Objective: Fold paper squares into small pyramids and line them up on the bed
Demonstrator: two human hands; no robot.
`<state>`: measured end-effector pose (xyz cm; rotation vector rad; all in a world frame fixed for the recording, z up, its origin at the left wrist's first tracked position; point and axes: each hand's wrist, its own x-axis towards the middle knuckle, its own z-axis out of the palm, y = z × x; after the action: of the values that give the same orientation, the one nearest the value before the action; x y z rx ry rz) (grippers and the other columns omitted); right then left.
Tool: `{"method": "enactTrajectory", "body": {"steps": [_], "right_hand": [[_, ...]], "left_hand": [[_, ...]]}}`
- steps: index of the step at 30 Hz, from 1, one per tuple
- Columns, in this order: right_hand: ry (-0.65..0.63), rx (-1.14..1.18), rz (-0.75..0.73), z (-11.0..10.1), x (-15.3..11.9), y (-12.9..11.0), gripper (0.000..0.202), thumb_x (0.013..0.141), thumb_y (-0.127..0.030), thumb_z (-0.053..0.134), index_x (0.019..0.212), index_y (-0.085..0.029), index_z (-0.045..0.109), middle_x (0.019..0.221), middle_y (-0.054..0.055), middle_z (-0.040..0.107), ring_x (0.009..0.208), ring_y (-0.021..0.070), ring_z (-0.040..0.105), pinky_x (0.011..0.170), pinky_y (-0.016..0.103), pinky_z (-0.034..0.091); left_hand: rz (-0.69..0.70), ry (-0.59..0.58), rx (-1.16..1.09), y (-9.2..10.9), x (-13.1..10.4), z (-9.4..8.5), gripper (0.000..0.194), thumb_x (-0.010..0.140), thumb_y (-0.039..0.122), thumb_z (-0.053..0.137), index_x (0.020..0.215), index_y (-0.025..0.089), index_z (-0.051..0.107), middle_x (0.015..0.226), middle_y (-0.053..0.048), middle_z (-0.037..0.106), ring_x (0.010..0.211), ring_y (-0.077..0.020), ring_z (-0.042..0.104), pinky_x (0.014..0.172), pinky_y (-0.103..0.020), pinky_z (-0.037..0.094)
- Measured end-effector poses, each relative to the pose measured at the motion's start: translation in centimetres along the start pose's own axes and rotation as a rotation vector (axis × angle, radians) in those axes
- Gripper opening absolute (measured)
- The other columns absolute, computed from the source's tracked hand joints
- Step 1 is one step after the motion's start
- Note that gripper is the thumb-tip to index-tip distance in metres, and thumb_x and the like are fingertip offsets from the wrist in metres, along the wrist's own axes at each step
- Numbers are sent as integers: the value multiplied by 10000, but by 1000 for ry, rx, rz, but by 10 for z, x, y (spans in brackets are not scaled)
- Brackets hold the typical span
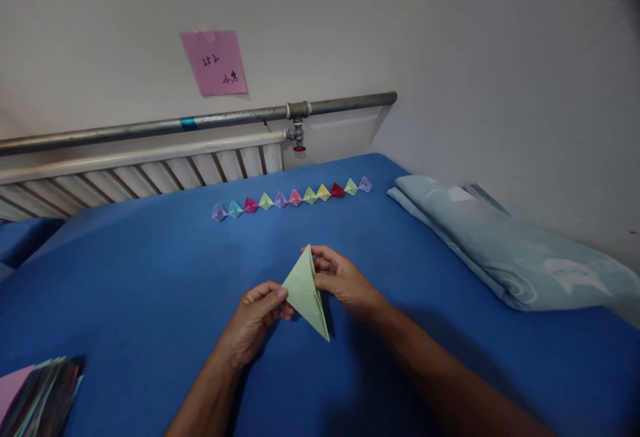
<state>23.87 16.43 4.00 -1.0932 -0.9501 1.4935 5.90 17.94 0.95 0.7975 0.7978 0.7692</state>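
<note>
A light green sheet of paper, folded into a layered triangle, is held above the blue surface. My left hand pinches its left corner between thumb and fingers. On the other side, my right hand grips the long open edge, with the thumb at the layers and the fingers partly hidden behind the paper. One tip of the triangle points up, another down toward the lower right. Beyond my hands, several small folded paper pieces in different colours lie in a row.
A stack of coloured paper lies at the lower left. A folded light blue blanket rests at the right. Behind the surface are a white radiator, a metal pipe and a pink note on the wall.
</note>
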Motion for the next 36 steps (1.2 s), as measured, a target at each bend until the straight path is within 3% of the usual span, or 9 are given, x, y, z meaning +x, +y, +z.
{"method": "enactTrajectory", "body": {"steps": [5, 10, 22, 29, 36], "right_hand": [[-94, -21, 79, -1, -1, -2, 413, 588, -196, 714, 983, -201, 594, 739, -37, 612, 653, 111, 553, 599, 232, 407], [-67, -47, 78, 0, 1, 8, 419, 576, -176, 726, 969, -201, 581, 753, -40, 606, 678, 114, 567, 664, 255, 446], [12, -118, 75, 9, 3, 22, 330, 589, -148, 641, 897, -215, 542, 654, -60, 588, 542, 105, 546, 553, 244, 459], [78, -166, 35, 14, 1, 27, 275, 591, -155, 657, 833, -218, 544, 605, -68, 567, 527, 104, 532, 520, 226, 442], [52, -125, 80, 18, 2, 31, 272, 611, -204, 662, 846, -218, 527, 588, -47, 609, 506, 127, 571, 495, 240, 442]], "left_hand": [[-34, -20, -20, 0, 0, -2, 279, 646, 370, 810, 662, 138, 656, 563, -12, 642, 540, -95, 586, 574, -209, 451], [-71, -32, 15, 2, -2, 0, 292, 643, 374, 811, 666, 131, 652, 561, -8, 630, 512, -82, 560, 535, -198, 432], [-95, 53, 31, 1, 0, 2, 343, 577, 355, 851, 761, 141, 658, 552, 41, 574, 461, -44, 488, 491, -183, 416], [-38, 91, 27, -1, 0, 3, 349, 576, 357, 851, 778, 140, 667, 574, 32, 580, 487, -52, 503, 514, -195, 443], [4, 141, 12, -2, 1, 7, 369, 547, 386, 860, 728, 118, 682, 555, 14, 586, 506, -68, 534, 523, -196, 459]]}}
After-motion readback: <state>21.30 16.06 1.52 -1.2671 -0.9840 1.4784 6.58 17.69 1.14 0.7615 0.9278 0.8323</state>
